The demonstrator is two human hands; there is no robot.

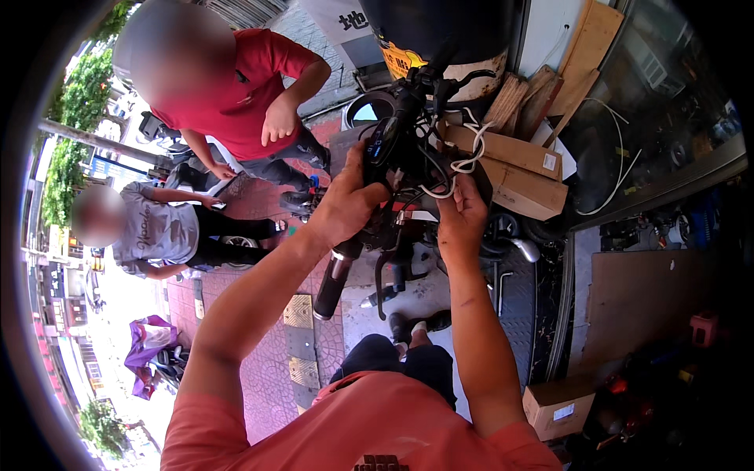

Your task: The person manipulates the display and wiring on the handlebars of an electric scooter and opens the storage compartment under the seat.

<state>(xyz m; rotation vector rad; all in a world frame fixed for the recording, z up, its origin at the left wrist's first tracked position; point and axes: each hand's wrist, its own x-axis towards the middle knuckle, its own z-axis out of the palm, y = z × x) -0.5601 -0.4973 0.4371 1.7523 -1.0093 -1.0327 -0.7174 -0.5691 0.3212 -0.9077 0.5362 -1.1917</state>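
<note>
A handlebar with tangled cables stands upright before me. My left hand (345, 202) is closed around the small dark display unit (378, 147) at its middle, with a finger along the display's side. My right hand (462, 213) has its fingertips pinched together at a white cable (473, 149), on the right of the bar. What lies deeper between those fingers is hidden. Below my left hand, the black rubber grip (333, 286) sticks out toward me beside a curved brake lever (381, 284). Another lever (471, 76) points right at the far end.
A person in a red shirt (236, 102) stands at the far left, another in a grey shirt (161, 228) nearer. Cardboard boxes (522, 188) and wooden boards (585, 47) lie right of the handlebar, behind them a dark barrel (440, 27). Another box (559, 408) sits lower right.
</note>
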